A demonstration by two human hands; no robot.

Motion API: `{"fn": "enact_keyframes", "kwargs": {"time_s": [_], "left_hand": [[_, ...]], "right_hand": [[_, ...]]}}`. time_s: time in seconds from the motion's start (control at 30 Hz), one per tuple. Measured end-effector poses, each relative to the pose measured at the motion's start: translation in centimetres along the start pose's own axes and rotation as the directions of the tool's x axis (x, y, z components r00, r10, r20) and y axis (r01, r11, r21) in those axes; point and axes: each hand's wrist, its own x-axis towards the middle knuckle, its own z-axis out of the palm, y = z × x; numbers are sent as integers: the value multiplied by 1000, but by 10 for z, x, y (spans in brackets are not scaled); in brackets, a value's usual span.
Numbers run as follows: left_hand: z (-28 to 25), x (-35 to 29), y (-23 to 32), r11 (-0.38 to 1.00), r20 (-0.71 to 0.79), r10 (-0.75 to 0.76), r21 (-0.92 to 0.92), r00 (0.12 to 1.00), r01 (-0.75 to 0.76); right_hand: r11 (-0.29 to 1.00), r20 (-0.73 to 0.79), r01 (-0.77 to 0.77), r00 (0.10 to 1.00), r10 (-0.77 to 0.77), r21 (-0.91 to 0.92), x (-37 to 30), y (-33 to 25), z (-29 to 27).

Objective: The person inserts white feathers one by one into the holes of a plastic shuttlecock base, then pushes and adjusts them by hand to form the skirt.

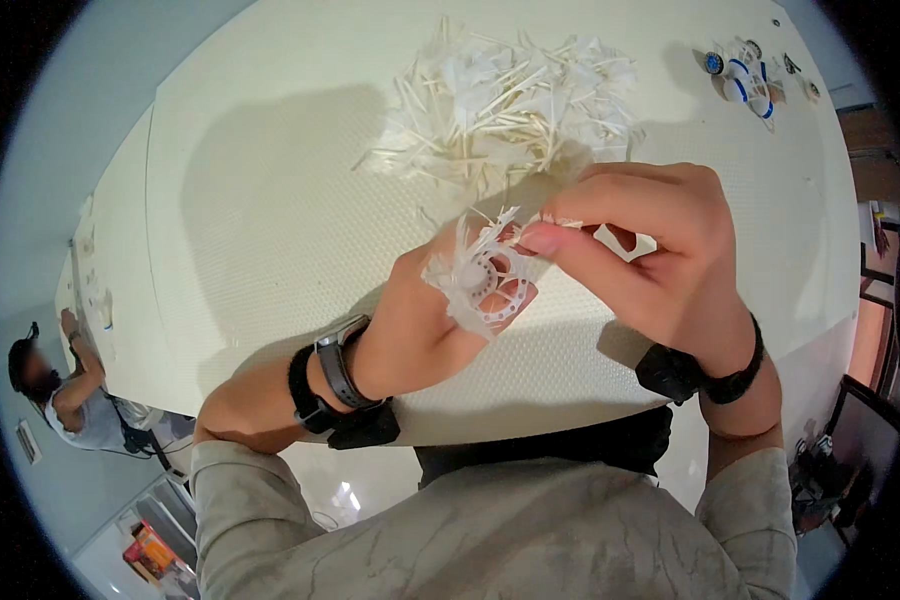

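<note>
The left hand (415,325) is curled half closed around a round white piece (478,275) with little holes, and the right hand (675,235) pinches a thin white strip (567,223) at its edge between thumb and finger. The 2 hands are close together, with the right wrist bent inward, but I can't tell if they touch. Just past both hands sits a messy white pile (515,110).

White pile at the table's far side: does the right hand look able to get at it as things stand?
Probably yes: nothing visible blocks the right hand from the pile, though its fingertips pinch a white scrap.
</note>
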Motion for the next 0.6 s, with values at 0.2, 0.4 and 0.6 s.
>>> {"fn": "enact_keyframes", "kwargs": {"time_s": [0.2, 0.4, 0.6], "left_hand": [[6, 0, 2, 992, -66, -65, -109, 996, 58], [2, 1, -1, 996, -10, 81, 26, 997, -80], [4, 1, 3, 998, -33, -42, -37, 999, 41]], "right_hand": [[997, 2, 75, 997, -75, -5, 1, 3, 1], [1000, 29, 22, 999, -23, 22, 2, 2, -2], [999, 12, 12, 1000, -13, 34, 0, 6, -2]]}}
